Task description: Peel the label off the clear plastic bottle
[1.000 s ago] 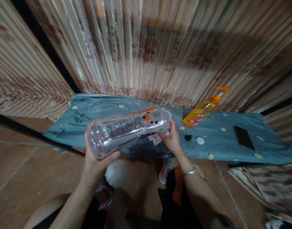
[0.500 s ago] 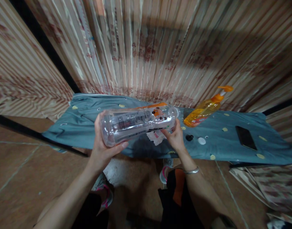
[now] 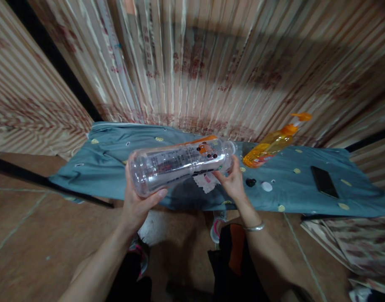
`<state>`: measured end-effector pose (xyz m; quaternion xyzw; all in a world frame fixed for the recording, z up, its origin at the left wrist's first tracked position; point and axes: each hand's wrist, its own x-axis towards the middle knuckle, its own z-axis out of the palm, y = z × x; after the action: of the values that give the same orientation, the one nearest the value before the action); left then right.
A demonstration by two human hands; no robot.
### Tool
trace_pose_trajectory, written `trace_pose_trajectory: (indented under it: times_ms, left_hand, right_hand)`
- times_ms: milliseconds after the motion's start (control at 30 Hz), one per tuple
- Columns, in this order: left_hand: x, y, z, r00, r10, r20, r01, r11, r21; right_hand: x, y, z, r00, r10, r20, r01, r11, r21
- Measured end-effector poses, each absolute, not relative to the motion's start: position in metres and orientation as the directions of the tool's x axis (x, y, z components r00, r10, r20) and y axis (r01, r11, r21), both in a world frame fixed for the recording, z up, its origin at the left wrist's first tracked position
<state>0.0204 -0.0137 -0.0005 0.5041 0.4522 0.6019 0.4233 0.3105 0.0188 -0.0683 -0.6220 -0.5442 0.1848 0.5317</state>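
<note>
A large clear plastic bottle (image 3: 180, 165) with a printed label lies tilted across the middle of the head view, its neck toward the right. My left hand (image 3: 137, 201) grips its wide base from below. Around the neck end are the fingers of my right hand (image 3: 232, 178). Beneath the bottle shows a crumpled pinkish-white wrapper (image 3: 206, 183) on the cloth. Right of my right hand are a small black cap (image 3: 251, 182) and a white round cap (image 3: 267, 186). An amber pump bottle (image 3: 269, 147) stands behind them.
A dark phone (image 3: 324, 181) lies on the right part of the blue-green cloth (image 3: 305, 197). A striped curtain (image 3: 192, 71) hangs behind the covered surface. Black frame poles (image 3: 54, 56) slope at the sides. My legs and shoes are below the front edge.
The base end of the clear bottle has moved slightly left and down with my left hand. My right hand keeps its hold at the neck end. The view has shifted slightly.
</note>
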Motion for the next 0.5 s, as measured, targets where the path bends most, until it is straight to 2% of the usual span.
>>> trace_pose_trajectory:
  times_ms: [100,300,500]
  left_hand:
    - [0.0202,-0.0131,0.0009,-0.129,0.971,0.204,-0.097,-0.217,0.971]
    - [0.0207,-0.0107,0.0038,-0.198,0.956,0.216,-0.052,-0.230,0.972]
    - [0.0208,-0.0151,0.0051,-0.194,0.958,0.210,-0.051,-0.224,0.973]
  right_hand:
    - [0.3085,0.0174,-0.0672,0.337,0.875,0.347,0.473,0.161,-0.866]
    - [0.3047,0.0141,-0.0645,0.341,0.891,0.301,0.483,0.108,-0.869]
    - [0.3030,0.0155,-0.0655,0.328,0.898,0.294,0.481,0.109,-0.870]
